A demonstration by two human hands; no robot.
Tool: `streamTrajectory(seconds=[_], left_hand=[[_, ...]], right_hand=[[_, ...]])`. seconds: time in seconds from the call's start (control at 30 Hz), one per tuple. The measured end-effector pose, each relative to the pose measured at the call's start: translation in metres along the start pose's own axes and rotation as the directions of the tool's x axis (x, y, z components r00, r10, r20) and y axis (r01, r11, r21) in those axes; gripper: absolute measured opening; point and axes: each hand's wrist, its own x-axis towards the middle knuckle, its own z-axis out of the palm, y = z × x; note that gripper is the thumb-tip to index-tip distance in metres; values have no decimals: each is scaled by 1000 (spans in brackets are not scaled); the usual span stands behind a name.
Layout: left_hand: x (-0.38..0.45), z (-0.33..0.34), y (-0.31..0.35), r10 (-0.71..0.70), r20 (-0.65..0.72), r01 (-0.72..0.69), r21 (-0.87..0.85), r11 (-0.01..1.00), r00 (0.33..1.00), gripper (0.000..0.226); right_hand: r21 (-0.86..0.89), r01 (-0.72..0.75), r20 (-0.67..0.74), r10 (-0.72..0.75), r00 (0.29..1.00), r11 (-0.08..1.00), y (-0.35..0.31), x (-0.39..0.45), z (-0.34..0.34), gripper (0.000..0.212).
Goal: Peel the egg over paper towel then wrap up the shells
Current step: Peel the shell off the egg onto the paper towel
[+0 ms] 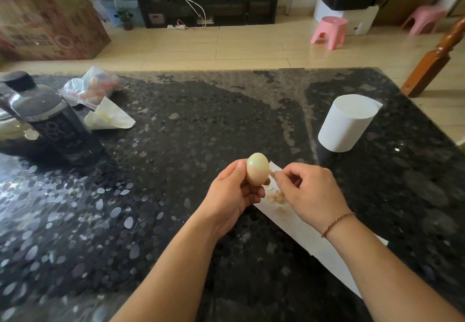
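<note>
A person's left hand grips a half-peeled egg above a paper towel strewn with shell fragments, while the right hand pinches a shell piece beside it.

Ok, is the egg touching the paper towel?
Apart. The head view shows the egg held up in the left hand, above the paper towel.

Lower part of egg hidden inside left hand grip. Right hand fingertips curled, blurred; can't tell whether a shell bit is pinched. Paper towel partly covered by right hand and forearm. Shell pieces too small to count. Dark bottle label unreadable. Pot cut off at left edge. Cardboard box print blurred. Plastic bag contents unclear.
</note>
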Motion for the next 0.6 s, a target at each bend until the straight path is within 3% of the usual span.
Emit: streamTrajectory(seconds=[0.13, 0.23, 0.37, 0.5, 0.6], left_hand=[[0, 2, -1, 0, 13, -1, 7, 1000, 1000, 41], [-1, 4, -3, 13, 14, -13, 19, 1000, 1000, 38], [-2, 4, -4, 44, 11, -44, 41, 998, 999, 38], [-3, 5, -4, 66, 21, -67, 45, 997, 998, 37], [-3, 5, -2, 57, 26, -58, 12, 998, 998, 37]], right_hand=[[173, -51, -20, 55, 998, 984, -6, 0, 3, 30], [187, -72, -15, 76, 997, 980, -9, -1, 6, 23], [339, -150, 24, 150, 988, 929, -11, -1, 5, 6], [463, -245, 80, 235, 969, 852, -15, -3, 6, 21], [542, -271, 94, 262, 960, 796, -16, -1, 4, 17]])
